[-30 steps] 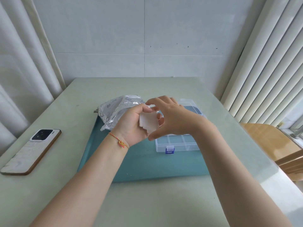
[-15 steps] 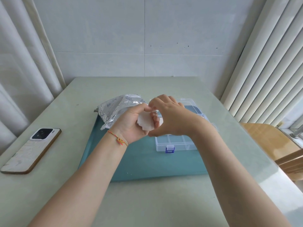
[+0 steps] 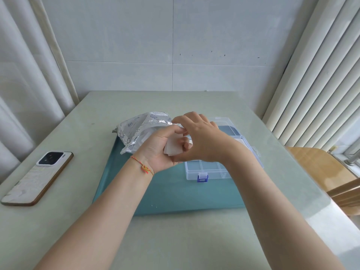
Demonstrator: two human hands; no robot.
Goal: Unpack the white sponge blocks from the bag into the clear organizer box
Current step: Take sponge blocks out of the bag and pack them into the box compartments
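Both hands (image 3: 181,145) pinch white sponge blocks (image 3: 173,148), long axis unclear.

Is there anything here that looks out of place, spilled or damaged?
Nothing stands out. The left hand and right hand hold white sponge blocks above the teal mat. The foil bag is crumpled, the organizer box open, the phone lies aside.
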